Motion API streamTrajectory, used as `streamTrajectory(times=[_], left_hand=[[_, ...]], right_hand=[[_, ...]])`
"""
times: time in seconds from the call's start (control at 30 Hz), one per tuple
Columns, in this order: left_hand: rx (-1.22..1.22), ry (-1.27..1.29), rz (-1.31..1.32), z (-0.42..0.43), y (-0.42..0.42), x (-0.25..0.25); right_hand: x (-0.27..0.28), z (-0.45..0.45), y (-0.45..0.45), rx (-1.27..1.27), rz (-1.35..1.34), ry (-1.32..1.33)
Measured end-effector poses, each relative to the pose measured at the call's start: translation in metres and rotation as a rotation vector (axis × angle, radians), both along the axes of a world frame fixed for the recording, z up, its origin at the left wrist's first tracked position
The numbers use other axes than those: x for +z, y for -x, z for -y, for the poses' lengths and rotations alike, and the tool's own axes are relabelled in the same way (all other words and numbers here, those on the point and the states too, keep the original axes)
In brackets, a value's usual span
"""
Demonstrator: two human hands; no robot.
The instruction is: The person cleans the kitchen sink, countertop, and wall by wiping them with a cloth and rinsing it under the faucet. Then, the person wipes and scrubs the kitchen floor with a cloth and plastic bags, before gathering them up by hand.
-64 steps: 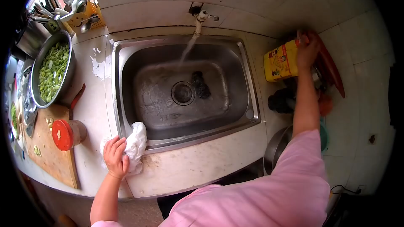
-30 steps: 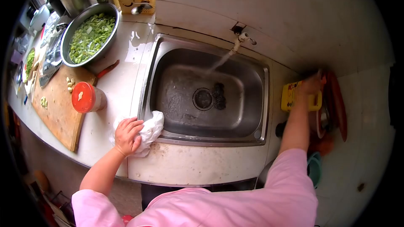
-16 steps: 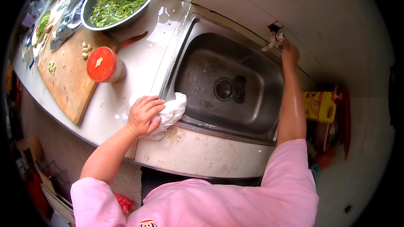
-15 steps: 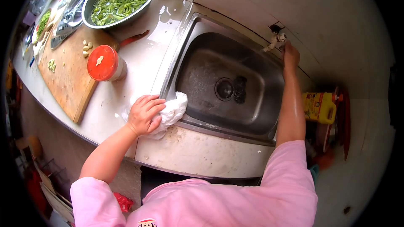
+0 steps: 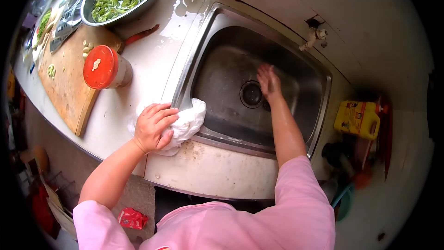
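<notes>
My left hand (image 5: 155, 127) lies on a crumpled white cloth or bag (image 5: 190, 119) at the sink's near left corner. Its fingers are stretched out over the white material, not wrapped round it. Over the steel sink (image 5: 222, 60) my right hand (image 5: 268, 81) reaches in, fingers extended and holding nothing, close to the drain (image 5: 251, 94). The hand is slightly blurred. On the wall beyond is the tap (image 5: 314, 38), with no hand on it. I cannot make out any running water.
Left on the counter are a red-lidded jar (image 5: 104, 68), a wooden cutting board (image 5: 69, 88) with garlic cloves, a knife (image 5: 142, 34), and a metal basin (image 5: 125, 18) of chopped greens in water. A yellow jug (image 5: 357, 119) stands right of the sink.
My right hand has left the tap and moved down and left into the sink. My left hand stays on the white material. The view has shifted slightly.
</notes>
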State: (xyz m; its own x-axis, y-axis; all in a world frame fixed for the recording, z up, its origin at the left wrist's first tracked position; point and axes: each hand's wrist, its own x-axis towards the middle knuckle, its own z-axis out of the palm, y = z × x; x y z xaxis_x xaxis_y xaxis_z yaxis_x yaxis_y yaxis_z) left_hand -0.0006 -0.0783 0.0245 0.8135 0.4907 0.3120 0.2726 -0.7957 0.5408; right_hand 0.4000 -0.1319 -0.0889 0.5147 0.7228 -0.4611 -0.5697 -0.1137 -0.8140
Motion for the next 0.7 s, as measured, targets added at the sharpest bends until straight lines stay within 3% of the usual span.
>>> streamTrajectory(times=[0.03,0.13,0.17,0.23,0.33,0.43,0.47,0.57,0.67,0.7], left_hand=[[0.002,-0.003,0.003,-0.002,0.0,0.0],[0.01,0.011,0.005,0.002,0.001,-0.002],[0.009,0.019,-0.001,0.002,0.0,-0.003],[0.004,0.014,-0.008,-0.002,0.001,-0.003],[0.012,0.029,-0.01,0.0,0.002,-0.005],[0.002,0.03,-0.018,-0.001,0.003,-0.005],[0.0,0.032,-0.019,-0.002,0.002,-0.005],[0.003,0.032,-0.027,-0.003,0.003,-0.005],[0.002,0.039,-0.038,-0.002,0.003,-0.003],[-0.001,0.04,-0.041,-0.003,0.003,-0.003]], right_hand=[[0.004,-0.004,-0.003,-0.055,-0.073,-0.079],[-0.021,-0.008,0.006,0.468,0.787,0.238],[-0.026,0.0,0.005,0.795,1.439,0.196],[-0.042,0.006,-0.004,0.377,1.11,0.113],[-0.063,0.032,-0.021,0.019,1.464,0.422],[-0.07,0.068,-0.009,0.319,1.87,0.85],[-0.07,0.072,-0.012,0.402,2.019,0.798],[-0.092,0.057,-0.037,0.387,1.656,0.597],[-0.058,-0.001,-0.019,0.048,1.162,0.676],[-0.051,-0.018,-0.013,0.03,1.128,0.628]])
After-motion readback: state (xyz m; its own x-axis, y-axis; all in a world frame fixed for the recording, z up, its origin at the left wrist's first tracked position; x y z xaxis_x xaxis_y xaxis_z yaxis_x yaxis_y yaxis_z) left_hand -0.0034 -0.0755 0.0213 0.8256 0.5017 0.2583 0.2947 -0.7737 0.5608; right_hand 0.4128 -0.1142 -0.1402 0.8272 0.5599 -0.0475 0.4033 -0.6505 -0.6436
